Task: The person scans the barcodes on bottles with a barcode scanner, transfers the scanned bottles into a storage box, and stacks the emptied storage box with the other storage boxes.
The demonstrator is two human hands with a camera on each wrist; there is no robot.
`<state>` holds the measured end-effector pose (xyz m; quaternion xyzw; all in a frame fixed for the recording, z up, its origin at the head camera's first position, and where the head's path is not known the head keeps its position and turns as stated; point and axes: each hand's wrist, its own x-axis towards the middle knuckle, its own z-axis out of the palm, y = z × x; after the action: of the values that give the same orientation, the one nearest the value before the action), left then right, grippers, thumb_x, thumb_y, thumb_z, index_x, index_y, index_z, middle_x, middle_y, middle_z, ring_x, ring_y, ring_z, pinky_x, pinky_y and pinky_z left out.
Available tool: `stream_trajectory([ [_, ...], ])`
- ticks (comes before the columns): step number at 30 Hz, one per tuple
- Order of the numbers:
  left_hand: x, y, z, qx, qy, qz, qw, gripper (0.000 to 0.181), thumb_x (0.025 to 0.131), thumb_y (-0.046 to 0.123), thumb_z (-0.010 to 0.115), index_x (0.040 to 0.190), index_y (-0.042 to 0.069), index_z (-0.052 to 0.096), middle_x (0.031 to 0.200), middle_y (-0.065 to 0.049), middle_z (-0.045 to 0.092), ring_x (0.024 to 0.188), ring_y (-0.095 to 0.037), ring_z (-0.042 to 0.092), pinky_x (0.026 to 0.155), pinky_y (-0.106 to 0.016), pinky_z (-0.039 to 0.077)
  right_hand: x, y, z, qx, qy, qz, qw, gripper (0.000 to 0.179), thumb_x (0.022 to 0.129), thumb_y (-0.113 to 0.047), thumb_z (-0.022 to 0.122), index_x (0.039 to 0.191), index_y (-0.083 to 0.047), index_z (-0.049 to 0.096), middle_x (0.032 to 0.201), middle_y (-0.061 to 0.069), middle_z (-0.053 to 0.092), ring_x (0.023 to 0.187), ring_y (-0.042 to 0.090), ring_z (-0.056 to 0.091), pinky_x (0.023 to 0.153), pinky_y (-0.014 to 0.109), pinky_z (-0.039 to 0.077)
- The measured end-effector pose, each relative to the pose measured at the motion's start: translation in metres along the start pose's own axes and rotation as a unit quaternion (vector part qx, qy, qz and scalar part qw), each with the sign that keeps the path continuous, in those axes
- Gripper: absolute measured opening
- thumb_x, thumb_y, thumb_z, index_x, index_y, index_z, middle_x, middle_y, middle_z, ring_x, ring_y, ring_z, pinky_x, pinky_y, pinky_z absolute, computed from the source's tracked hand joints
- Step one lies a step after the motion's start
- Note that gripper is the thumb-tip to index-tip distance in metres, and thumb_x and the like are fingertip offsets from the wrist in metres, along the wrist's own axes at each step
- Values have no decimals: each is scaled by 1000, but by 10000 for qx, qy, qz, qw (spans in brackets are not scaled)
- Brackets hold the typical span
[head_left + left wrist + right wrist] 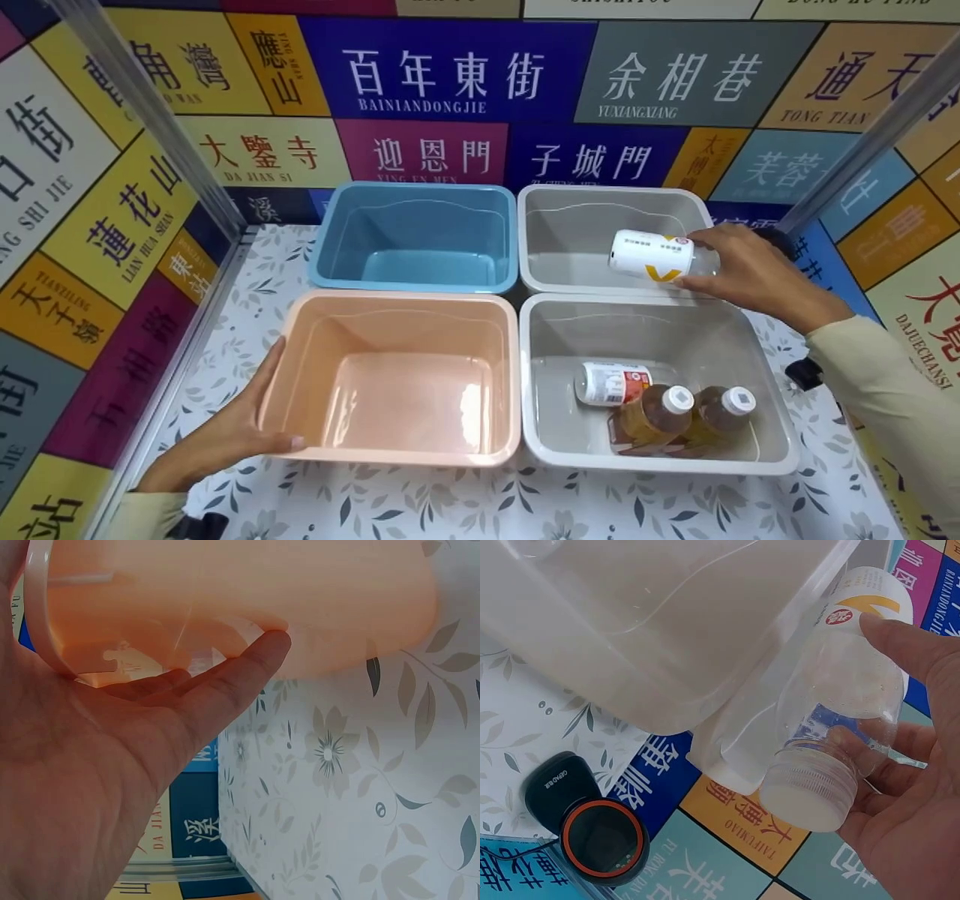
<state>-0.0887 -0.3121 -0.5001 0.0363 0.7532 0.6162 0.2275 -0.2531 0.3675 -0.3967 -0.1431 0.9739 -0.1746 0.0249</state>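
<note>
My right hand grips a clear plastic bottle with a white and yellow label, lying sideways over the back grey bin. Its white cap points back toward the wrist. My left hand rests against the left side of the peach bin, fingers straight along the outer wall. In the front grey bin lies a bottle with a white and red label. Beside it are two brown drink bottles with white caps, a nearer one and a farther one.
A blue bin stands behind the peach one, and the four-bin block sits on a leaf-patterned tabletop. Colourful sign-printed walls with metal corner posts enclose the back and sides. A dark round device shows in the right wrist view.
</note>
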Motion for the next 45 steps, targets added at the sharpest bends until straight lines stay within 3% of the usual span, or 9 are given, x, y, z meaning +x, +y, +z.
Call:
stream_trajectory([
  [9,-1,0,-1,104,-23,41,9999,125,80,9,81,156,55,-6,162,-16,23,113,-45,55,90,-45,54,11,2,10,-202,-112,17,9997,77,81,-46,83,140,-4,57,141,22,53,127,44,44,97,72,40],
  [17,-5,0,0,166,-33,238,9996,123,82,9,80,158,51,-7,169,-4,2,124,-44,50,97,-45,48,23,2,19,-523,-63,-183,9984,76,80,-43,85,136,-1,58,132,24,57,119,42,50,94,68,44],
  [23,-4,1,-1,-79,-136,278,9995,124,81,6,80,158,52,-6,167,-7,12,121,-48,52,97,-49,49,29,3,25,-463,-47,-235,9986,74,79,-40,86,135,0,59,131,24,57,117,40,52,95,65,45],
  [29,-1,1,-1,-1,-133,229,9996,124,81,9,80,157,54,-6,162,-14,25,117,-48,54,93,-47,53,34,6,30,-471,-98,-143,9987,75,79,-41,85,136,0,58,130,23,56,111,38,52,94,64,47],
  [38,-2,3,-1,10,-66,104,9999,125,79,11,82,156,56,-5,163,-12,24,118,-45,55,96,-47,51,45,7,38,-689,-177,-205,9973,72,78,-38,86,133,1,60,126,22,58,108,36,53,90,58,48],
  [45,-3,0,-1,97,-55,288,9995,126,80,6,81,158,51,-7,164,-14,19,118,-46,53,92,-47,53,47,7,42,-760,-196,-279,9965,70,78,-37,86,132,0,60,123,20,59,106,34,55,88,56,48],
])
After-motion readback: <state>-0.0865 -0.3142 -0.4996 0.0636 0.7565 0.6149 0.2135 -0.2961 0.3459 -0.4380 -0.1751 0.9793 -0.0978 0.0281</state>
